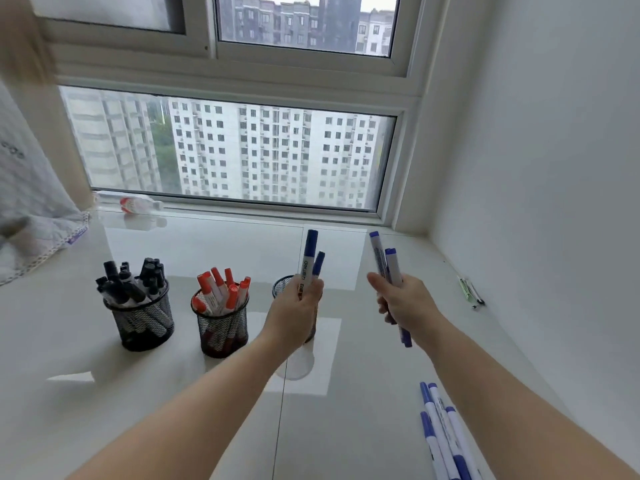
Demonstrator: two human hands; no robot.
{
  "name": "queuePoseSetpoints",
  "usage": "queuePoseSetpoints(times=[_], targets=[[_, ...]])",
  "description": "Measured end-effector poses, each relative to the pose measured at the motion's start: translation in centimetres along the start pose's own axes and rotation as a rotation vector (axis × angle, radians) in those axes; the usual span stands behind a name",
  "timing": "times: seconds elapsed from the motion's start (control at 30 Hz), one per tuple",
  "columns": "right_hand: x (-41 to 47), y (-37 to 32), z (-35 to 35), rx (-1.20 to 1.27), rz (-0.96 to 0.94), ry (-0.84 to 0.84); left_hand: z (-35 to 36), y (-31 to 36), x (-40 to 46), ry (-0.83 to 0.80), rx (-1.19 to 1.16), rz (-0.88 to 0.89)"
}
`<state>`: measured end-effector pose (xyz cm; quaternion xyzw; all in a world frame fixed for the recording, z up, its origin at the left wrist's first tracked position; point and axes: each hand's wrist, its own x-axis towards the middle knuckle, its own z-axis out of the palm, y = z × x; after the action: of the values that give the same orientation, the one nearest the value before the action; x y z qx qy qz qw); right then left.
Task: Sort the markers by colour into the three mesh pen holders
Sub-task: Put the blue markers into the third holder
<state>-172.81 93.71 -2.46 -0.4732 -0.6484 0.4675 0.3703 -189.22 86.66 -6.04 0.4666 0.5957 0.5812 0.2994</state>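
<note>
Head view: hands (298, 303) gripping markers (310, 258) upright.

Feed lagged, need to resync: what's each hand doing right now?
Left hand: gripping two blue markers above the third mesh holder.
Right hand: gripping a bunch of blue markers.

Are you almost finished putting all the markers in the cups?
Nearly. The black markers and red markers already fill two holders. The left hand and right hand each hold blue markers near the third holder. More blue markers lie on the table.
</note>
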Motion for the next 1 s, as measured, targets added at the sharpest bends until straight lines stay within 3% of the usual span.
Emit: queuePoseSetpoints(times=[0.1, 0.37, 0.47, 0.57, 0.83, 1.0], targets=[[1.4, -2.2, 2.3, 0.175, -0.052, -0.02, -1.6, 0.9, 2.1, 0.09, 0.029, 0.046], [5.4, -4.1, 8.5, 0.636, -0.124, 0.101, -2.3, 0.9, 5.5, 0.145, -0.218, 0.031], [6.9, -3.1, 10.2, 0.604, -0.137, 0.148, -2.2, 0.1, 6.7, 0.187, -0.272, 0.059], [7.8, -0.9, 11.8, 0.545, -0.12, 0.159, -1.6, -1.8, 7.0, 0.183, -0.12, 0.053], [7.8, 3.3, 12.8, 0.328, -0.054, 0.094, -1.7, -6.1, 7.2, 0.174, -0.004, -0.171], [5.6, 4.7, 11.5, 0.274, -0.033, 0.16, -0.4, -6.3, 5.6, 0.133, -0.135, -0.234]])
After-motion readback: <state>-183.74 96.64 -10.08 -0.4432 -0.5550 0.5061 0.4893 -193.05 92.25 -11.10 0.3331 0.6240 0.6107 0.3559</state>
